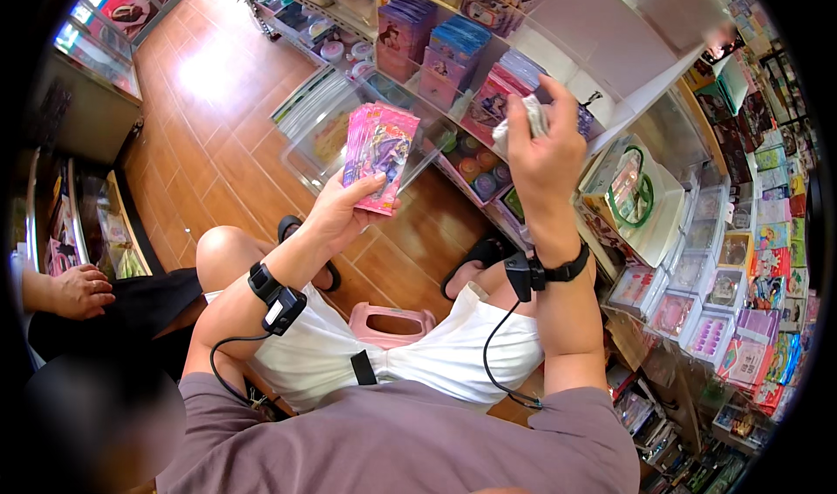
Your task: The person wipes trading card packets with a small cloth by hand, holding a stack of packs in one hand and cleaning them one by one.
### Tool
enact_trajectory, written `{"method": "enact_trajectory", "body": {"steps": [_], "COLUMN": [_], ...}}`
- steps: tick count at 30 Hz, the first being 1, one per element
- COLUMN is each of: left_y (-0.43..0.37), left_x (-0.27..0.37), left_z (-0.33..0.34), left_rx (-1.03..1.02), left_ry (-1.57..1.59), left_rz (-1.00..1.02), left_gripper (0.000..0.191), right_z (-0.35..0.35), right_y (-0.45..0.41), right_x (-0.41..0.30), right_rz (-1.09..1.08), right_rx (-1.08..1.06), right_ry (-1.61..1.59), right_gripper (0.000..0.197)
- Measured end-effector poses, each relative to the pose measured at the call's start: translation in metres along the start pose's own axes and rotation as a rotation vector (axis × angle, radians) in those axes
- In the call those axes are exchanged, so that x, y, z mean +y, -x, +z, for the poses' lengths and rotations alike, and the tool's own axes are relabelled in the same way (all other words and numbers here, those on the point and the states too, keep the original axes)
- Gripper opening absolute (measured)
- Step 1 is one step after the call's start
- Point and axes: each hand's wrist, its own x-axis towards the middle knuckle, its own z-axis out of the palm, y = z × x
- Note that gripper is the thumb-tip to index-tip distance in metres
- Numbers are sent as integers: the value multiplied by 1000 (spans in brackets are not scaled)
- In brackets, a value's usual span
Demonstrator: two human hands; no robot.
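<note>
A fanned stack of pink foil card packs (386, 144) is in my left hand (346, 216), the thumb across its lower end. Below and beyond it is a clear plastic tub (301, 160). My right hand (546, 147) is raised at the shelf, thumb and fingers closed on a crumpled whitish cloth or tissue (536, 116). Behind that hand, pink packs (487, 105) stand in a clear divided holder. Farther left in the holder are blue-topped packs (454, 56) and purple-pink packs (402, 33).
Another person's hand (82, 291) rests at the far left. A white box with a green handle (644, 200) and clear cases (673, 311) are on the right. Below the holder is a shelf of round tubs (477, 167). A pink stool (392, 314) shows between my legs.
</note>
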Motion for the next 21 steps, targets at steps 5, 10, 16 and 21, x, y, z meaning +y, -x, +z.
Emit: {"method": "enact_trajectory", "body": {"steps": [5, 10, 16, 21], "left_y": [-4, -4, -6, -15], "left_x": [-2, -1, 3, 2], "left_z": [7, 8, 6, 13], "left_rx": [1, 48, 51, 72], "left_ry": [-17, 128, 178, 139], "left_rz": [15, 18, 27, 28], "left_gripper": [40, 43, 41, 40], "right_z": [9, 35, 57, 47], "right_y": [21, 50, 61, 59], "right_x": [2, -18, -11, -14], "right_rz": [16, 156, 736, 767], "right_rx": [-70, -449, -588, -665], "right_ry": [-255, -362, -851, -931], "right_gripper": [24, 24, 37, 40]}}
